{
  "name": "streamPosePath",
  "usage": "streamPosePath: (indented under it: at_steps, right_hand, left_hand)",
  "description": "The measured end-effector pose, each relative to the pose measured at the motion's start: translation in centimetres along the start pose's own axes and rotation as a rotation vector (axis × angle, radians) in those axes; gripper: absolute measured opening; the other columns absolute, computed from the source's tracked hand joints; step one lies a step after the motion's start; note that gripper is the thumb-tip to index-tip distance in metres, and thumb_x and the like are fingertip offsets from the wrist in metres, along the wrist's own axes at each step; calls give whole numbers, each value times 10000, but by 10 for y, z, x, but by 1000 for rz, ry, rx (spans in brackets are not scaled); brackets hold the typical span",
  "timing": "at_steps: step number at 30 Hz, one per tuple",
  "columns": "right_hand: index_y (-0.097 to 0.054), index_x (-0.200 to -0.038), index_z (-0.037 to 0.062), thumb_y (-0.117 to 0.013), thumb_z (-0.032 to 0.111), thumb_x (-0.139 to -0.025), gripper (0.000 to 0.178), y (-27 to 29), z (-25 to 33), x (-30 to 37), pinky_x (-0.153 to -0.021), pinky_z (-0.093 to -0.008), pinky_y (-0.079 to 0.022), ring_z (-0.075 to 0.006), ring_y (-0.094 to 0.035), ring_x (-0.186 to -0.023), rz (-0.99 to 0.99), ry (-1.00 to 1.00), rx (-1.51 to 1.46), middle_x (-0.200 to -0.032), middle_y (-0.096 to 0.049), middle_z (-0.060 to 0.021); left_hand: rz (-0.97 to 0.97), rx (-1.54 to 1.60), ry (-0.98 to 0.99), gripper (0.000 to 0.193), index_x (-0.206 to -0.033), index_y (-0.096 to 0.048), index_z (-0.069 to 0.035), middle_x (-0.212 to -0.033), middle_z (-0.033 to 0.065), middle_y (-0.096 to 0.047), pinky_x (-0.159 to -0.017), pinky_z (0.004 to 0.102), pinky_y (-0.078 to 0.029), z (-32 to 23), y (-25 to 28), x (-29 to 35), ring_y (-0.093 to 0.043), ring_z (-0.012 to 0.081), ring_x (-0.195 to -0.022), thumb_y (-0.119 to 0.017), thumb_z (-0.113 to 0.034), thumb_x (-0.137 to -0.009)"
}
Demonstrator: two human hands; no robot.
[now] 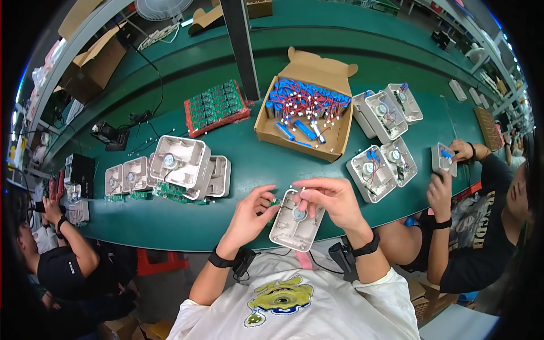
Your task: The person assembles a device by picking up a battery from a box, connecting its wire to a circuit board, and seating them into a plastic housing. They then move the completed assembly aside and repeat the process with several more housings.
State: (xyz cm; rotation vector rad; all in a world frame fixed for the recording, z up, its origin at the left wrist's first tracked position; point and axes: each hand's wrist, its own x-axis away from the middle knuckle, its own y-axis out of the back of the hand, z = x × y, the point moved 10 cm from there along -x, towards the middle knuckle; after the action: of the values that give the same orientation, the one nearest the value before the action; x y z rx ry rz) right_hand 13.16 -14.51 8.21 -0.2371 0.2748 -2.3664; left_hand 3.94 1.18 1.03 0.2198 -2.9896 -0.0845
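Observation:
A light grey plastic housing [290,233] sits before me at the table's near edge, its hollow side up, with a round silver speaker [299,214] inside. At its upper left, my left hand [249,215] has its thumb and curled fingers apart. A bit of green circuit board [276,202] shows by those fingertips, partly hidden. Over the housing's upper right side is my right hand [334,204], thumb and index finger pinched together near the top rim. Something small and pale shows at that pinch, too small to name.
Stacked housings [180,161] with circuit boards [170,191] lie left. A stack of green boards [212,107] and a carton [297,144] of blue wired batteries [306,130] stand beyond. More housings [371,173] are right, near a co-worker's hands [439,195]. A metal post [241,51] rises behind.

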Motion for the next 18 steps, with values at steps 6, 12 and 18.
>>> streamPosePath:
  at_steps: [6,12,18]
  right_hand:
    - [-722,-1081,-65,-686,-20,-1004,97,3,-8,8,-570,-255,-575,-154,-733,-737,3,-103,-97,-973,-789,-198]
    - [-697,-1117,-59,-705,-4,-1002,127,21,-23,23,-529,-254,-536,-127,-661,-618,-71,-152,-79,-952,-779,-178]
    - [-693,-1116,-53,-704,8,-1009,123,22,-9,34,-514,-246,-503,-115,-640,-620,-123,-80,-87,-940,-767,-159]
  left_hand:
    - [61,23,45,294,-1247,-712,29,-1106,43,-634,-880,250,-563,12,-3,-16,-686,108,-990,-746,63,-957]
    - [23,112,39,212,-1169,-731,43,-1109,51,-619,-901,257,-575,6,-12,-16,-703,116,-1017,-744,64,-958]
    - [8,74,4,206,-1166,-723,45,-1103,52,-643,-875,254,-585,1,-26,-22,-713,117,-1005,-747,59,-961]
